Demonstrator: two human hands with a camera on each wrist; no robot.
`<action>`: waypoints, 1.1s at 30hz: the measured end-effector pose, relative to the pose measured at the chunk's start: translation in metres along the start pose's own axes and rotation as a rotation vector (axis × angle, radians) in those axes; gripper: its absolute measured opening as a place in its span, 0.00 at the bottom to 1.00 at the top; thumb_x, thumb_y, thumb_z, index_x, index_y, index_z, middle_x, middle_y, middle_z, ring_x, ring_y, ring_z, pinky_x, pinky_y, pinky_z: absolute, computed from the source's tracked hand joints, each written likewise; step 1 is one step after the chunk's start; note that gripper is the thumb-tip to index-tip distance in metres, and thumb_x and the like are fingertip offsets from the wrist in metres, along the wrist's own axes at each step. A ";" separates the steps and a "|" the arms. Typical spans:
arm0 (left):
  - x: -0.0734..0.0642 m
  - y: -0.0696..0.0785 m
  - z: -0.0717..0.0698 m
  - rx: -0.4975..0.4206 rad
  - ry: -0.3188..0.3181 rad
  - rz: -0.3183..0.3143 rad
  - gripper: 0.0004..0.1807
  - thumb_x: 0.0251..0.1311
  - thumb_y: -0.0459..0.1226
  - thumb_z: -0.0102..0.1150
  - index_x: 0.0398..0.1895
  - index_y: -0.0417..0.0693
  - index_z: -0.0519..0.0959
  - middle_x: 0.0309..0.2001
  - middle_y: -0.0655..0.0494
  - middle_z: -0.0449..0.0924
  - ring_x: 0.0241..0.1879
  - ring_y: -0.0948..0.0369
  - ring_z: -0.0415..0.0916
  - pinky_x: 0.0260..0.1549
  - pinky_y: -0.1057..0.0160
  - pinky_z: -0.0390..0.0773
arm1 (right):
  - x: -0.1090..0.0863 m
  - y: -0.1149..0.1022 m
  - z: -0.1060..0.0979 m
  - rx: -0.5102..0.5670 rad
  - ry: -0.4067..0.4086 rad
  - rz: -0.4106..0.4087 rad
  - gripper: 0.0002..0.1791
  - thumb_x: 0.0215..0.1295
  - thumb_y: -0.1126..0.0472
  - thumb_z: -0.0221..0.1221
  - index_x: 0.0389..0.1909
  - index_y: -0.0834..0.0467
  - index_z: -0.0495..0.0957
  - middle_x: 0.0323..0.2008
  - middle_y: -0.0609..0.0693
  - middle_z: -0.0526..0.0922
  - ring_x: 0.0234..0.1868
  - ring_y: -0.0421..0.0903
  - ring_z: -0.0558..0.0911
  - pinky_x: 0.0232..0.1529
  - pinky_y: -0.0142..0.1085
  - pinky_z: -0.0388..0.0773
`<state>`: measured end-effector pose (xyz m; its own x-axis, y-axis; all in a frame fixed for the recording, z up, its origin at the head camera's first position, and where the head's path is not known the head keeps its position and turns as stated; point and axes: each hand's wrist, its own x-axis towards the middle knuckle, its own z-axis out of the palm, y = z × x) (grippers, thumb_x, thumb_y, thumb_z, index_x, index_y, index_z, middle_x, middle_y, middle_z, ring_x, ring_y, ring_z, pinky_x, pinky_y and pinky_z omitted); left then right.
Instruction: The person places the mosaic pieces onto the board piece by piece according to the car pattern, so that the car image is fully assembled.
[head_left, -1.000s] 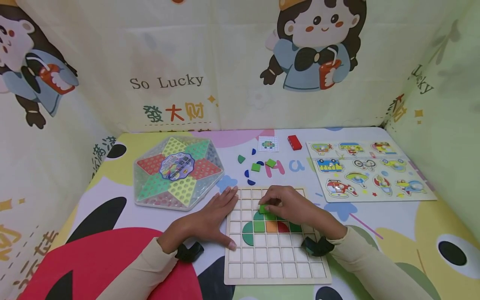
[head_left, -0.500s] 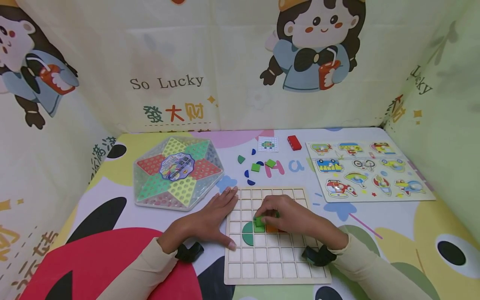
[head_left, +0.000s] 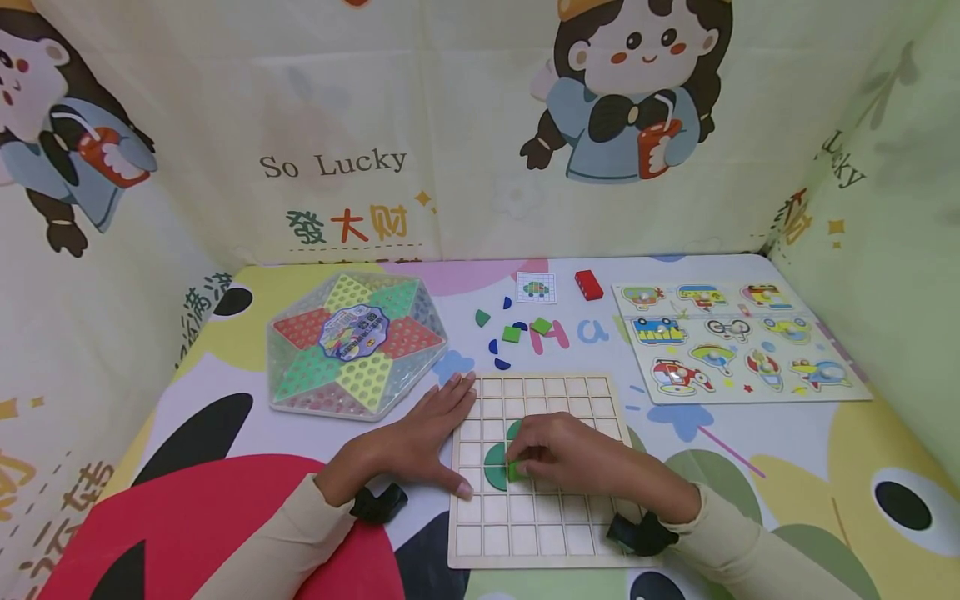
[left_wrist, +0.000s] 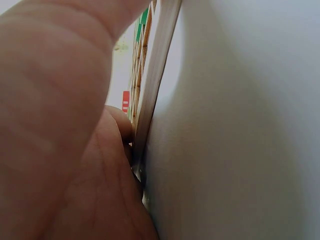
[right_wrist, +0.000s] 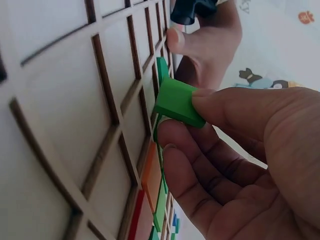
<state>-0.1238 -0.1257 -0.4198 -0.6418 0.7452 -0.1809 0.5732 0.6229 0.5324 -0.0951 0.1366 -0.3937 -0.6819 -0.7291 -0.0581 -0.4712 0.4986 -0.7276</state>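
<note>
A wooden grid board lies on the table in front of me, with colored pieces set in several of its cells. My right hand pinches a green square tile between thumb and fingers, low over the board beside a dark green quarter-round piece. In the right wrist view, an orange tile and a red piece sit in cells below the fingers. My left hand lies spread along the board's left edge, thumb and fingertips at the frame. The right hand hides part of the pattern in the head view.
Behind the board lie loose green tiles, blue half-round pieces, a small pattern card and a red block. A hexagonal Chinese checkers set is at the left; a vehicle puzzle board is at the right.
My right hand has moved toward me down the board, carrying the green square tile from the upper row to below the other pieces. The left hand stays in place.
</note>
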 end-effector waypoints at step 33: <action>0.001 -0.002 0.001 -0.010 -0.005 0.011 0.67 0.44 0.65 0.68 0.77 0.41 0.42 0.78 0.52 0.29 0.75 0.54 0.21 0.69 0.46 0.30 | 0.000 -0.002 0.003 -0.075 -0.030 -0.002 0.07 0.64 0.62 0.65 0.42 0.53 0.85 0.37 0.36 0.79 0.37 0.35 0.75 0.40 0.29 0.76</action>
<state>-0.1252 -0.1264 -0.4216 -0.6330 0.7533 -0.1786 0.5752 0.6120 0.5428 -0.0922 0.1339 -0.3941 -0.6646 -0.7432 -0.0775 -0.5142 0.5301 -0.6742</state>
